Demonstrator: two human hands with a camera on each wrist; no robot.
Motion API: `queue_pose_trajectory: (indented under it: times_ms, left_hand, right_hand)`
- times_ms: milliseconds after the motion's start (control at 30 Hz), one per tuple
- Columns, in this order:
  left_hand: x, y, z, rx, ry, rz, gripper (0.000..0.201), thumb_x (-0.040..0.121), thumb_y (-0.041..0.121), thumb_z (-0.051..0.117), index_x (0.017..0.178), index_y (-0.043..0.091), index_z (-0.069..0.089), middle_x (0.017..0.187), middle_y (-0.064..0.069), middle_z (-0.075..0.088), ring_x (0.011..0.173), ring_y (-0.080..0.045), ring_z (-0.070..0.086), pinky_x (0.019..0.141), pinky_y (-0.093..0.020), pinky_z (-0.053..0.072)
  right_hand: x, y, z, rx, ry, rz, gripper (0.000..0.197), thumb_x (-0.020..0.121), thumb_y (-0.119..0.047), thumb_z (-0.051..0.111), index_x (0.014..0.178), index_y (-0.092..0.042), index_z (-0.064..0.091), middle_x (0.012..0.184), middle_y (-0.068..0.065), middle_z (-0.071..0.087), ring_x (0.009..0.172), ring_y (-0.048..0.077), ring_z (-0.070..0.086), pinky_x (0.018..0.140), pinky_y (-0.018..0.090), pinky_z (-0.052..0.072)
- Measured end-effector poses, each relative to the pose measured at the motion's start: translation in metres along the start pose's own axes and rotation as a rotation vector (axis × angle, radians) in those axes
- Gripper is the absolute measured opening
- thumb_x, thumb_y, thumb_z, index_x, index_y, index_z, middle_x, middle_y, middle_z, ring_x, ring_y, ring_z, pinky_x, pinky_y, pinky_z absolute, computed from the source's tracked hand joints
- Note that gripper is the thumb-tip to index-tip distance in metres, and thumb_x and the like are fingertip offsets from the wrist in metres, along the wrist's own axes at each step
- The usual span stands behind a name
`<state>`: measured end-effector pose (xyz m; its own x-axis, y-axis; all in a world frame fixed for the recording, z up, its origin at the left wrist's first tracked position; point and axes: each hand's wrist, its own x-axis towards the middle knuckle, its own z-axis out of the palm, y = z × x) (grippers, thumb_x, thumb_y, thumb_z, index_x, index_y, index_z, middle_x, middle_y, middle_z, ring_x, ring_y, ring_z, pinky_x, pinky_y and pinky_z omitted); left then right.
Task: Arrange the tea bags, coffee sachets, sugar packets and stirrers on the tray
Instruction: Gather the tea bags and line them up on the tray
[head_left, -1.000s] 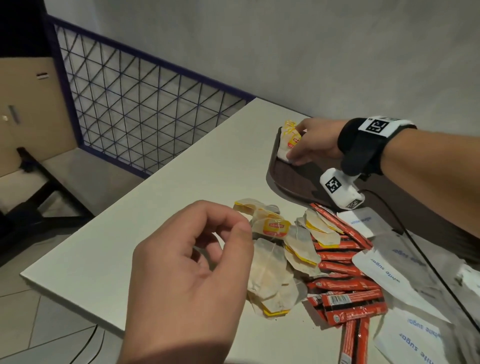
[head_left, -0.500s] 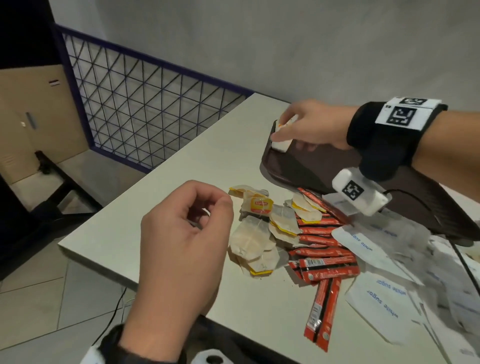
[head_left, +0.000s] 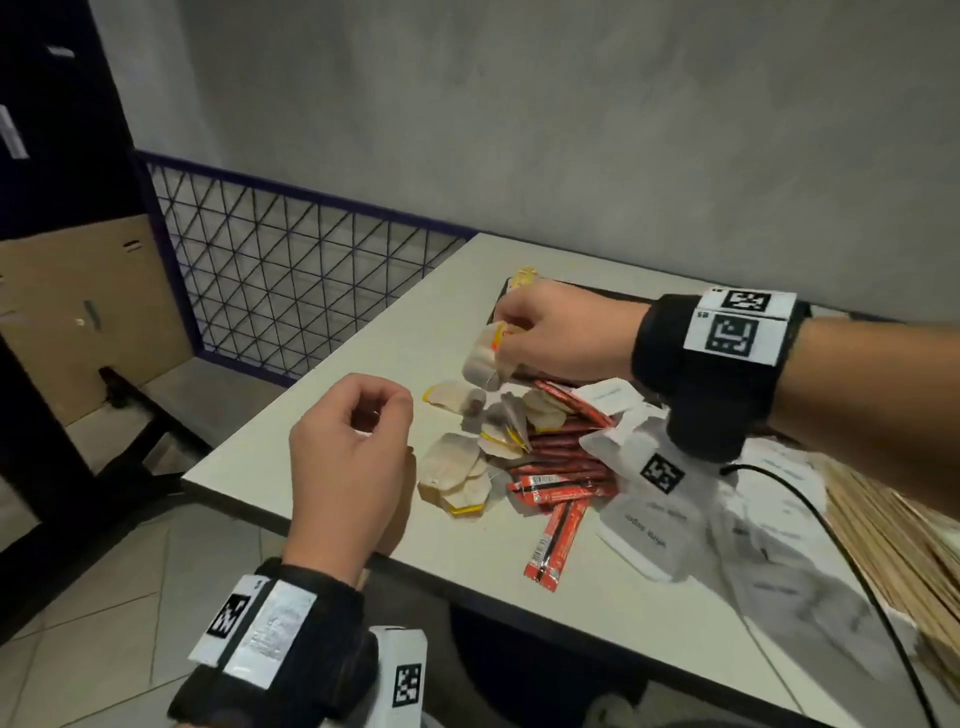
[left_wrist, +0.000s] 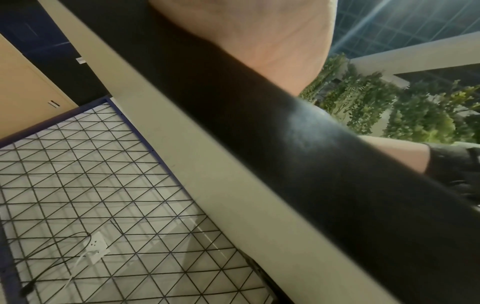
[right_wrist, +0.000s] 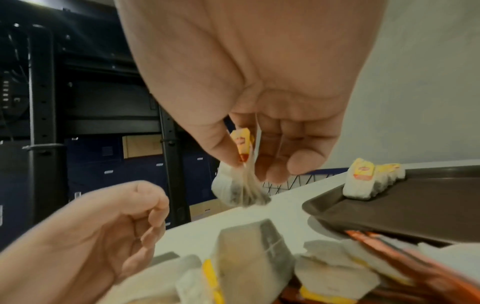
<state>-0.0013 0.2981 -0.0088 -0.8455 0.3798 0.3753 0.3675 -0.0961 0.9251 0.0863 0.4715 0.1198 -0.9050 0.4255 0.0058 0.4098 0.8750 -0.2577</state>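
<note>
Since half a second ago, lifted off the tray's (right_wrist: 405, 203) far corner: right hand (head_left: 563, 338), now mid-frame over the loose pile (head_left: 467, 462), pinching a limp, translucent paper tea bag (right_wrist: 240, 190) with yellow tag. Left hand (head_left: 348, 457) lower centre as before, fingers curled, holding nothing. On the smooth brown tray, upright tea bags in a row (right_wrist: 369, 181).
</note>
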Motion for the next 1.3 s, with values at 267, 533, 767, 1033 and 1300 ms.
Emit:
queue_pose_trajectory:
  times_ms: [267,533,767,1033,1300]
  left_hand:
    - [-0.041,0.028,0.018,-0.2,-0.084,0.187,0.01,0.092,0.034,0.064,0.101,0.03,0.067,0.101,0.012,0.067,0.094,-0.025,0.066,0.075,-0.058,0.059]
    - [-0.084,0.058,0.07,-0.536,-0.851,-0.374,0.035,0.093,0.033,0.061,0.12,0.012,0.071,0.113,-0.019,0.074,0.096,-0.038,0.074,0.08,-0.051,0.06]
    - [-0.09,0.047,0.073,-0.479,-0.746,-0.425,0.022,0.103,0.018,0.058,0.099,0.015,0.08,0.093,-0.025,0.077,0.074,-0.03,0.076,0.068,-0.043,0.065]
    - [-0.095,0.044,0.076,-0.469,-0.693,-0.37,0.02,0.104,0.023,0.06,0.102,0.015,0.079,0.097,-0.021,0.077,0.087,-0.038,0.077,0.076,-0.052,0.063]
    - [-0.096,0.042,0.074,-0.474,-0.679,-0.33,0.024,0.103,0.029,0.062,0.109,0.01,0.075,0.099,-0.017,0.078,0.091,-0.035,0.078,0.078,-0.057,0.063]
  right_hand:
    - [-0.097,0.035,-0.036,0.369,-0.093,-0.001,0.009,0.097,-0.015,0.066,0.098,-0.006,0.065,0.085,0.017,0.073,0.07,0.019,0.065,0.061,0.033,0.054]
    - [-0.147,0.042,-0.019,0.437,-0.23,-0.069,0.005,0.097,-0.014,0.067,0.1,-0.01,0.069,0.085,0.015,0.072,0.073,0.029,0.068,0.063,0.037,0.055]
    - [-0.146,0.052,0.0,0.512,-0.062,0.062,0.018,0.09,-0.018,0.077,0.105,-0.01,0.07,0.082,0.015,0.071,0.064,0.018,0.063,0.057,0.033,0.054]
    - [-0.15,0.055,0.005,0.614,0.0,0.108,0.015,0.086,-0.011,0.08,0.098,-0.004,0.074,0.082,0.02,0.072,0.062,0.019,0.062,0.065,0.038,0.056]
    - [-0.158,0.053,0.008,0.757,-0.014,0.194,0.024,0.082,-0.008,0.08,0.103,0.001,0.072,0.091,0.031,0.07,0.069,0.026,0.067,0.063,0.03,0.06]
